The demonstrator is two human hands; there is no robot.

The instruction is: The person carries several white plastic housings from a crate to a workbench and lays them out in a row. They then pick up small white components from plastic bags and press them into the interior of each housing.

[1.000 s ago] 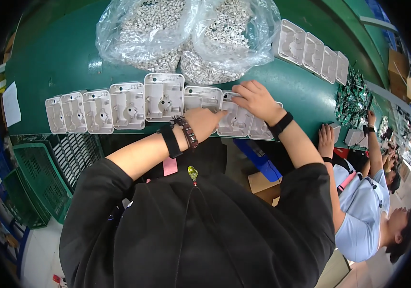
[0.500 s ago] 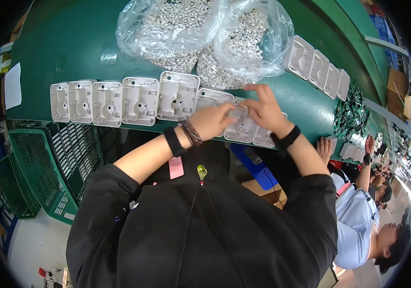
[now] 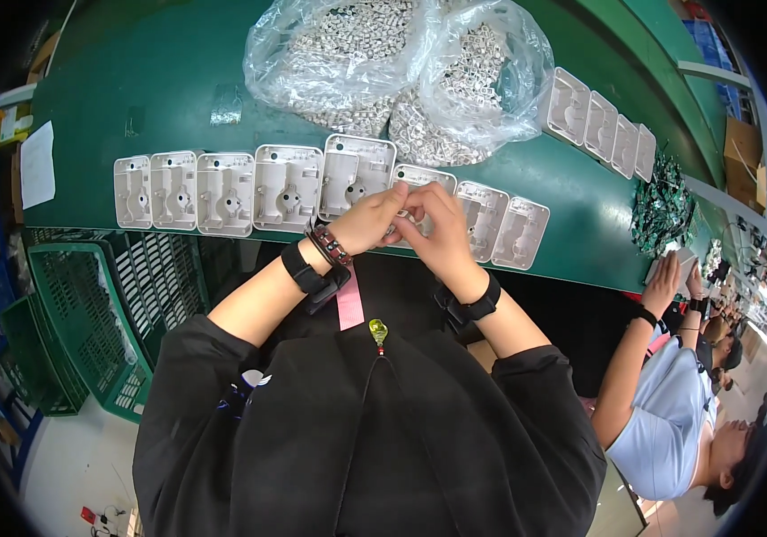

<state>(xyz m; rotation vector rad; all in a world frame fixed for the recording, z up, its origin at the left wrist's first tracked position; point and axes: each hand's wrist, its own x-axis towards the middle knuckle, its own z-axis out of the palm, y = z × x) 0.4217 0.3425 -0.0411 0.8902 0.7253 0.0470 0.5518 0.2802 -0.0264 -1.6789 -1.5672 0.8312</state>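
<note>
My left hand [image 3: 367, 222] and my right hand [image 3: 439, 231] meet over a white plastic housing [image 3: 426, 175] in the row along the table's near edge. The fingers of both are bent and pressed together. Whatever they pinch is hidden between them. Much of that housing lies under my hands; its far end shows. To the left stands an open housing [image 3: 358, 172] with a dark round hole inside. On the right are another housing [image 3: 482, 213] and the row's last housing [image 3: 522, 234], both with moulded ribs.
Clear plastic bags [image 3: 267, 67] full of small white parts [image 3: 358, 36] lie beyond the row. More housings [image 3: 600, 125] stand at the far right, beside a heap of dark green parts [image 3: 661, 210]. A co-worker's hand [image 3: 663, 282] is at the right. Green crates [image 3: 88, 313] stand lower left.
My right hand has come left and nearer from beside the bags to join my left hand. Both hands now work together over one housing. The co-worker's hands have moved too.
</note>
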